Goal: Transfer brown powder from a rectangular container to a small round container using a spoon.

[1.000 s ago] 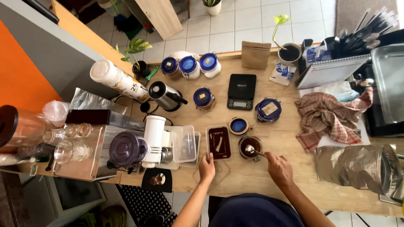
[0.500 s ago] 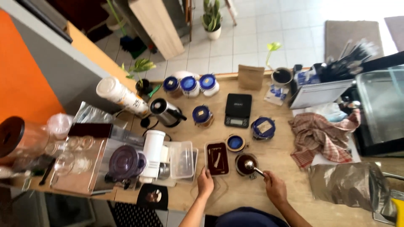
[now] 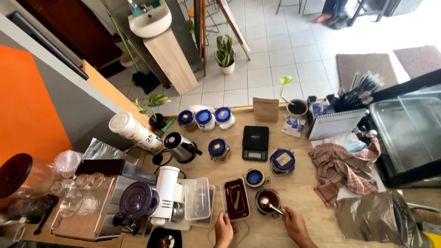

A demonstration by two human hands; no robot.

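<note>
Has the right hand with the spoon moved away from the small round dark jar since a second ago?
No. The right hand keeps the metal spoon in the small round dark jar, just right of the dark rectangular tray, as before; only the camera view shifted.

This is looking like a small coffee bar or café counter. A wooden counter (image 3: 294, 211) is carrying a digital scale (image 3: 255, 143), a gooseneck kettle (image 3: 180, 147), a grinder (image 3: 165, 193), blue-lidded jars (image 3: 205, 118) and a stack of paper cups (image 3: 133, 132). Glasses (image 3: 73, 195) are sitting on a tray at the left, and a tiled floor with a sink (image 3: 149, 20) and potted plants (image 3: 225, 53) is lying beyond.
</note>
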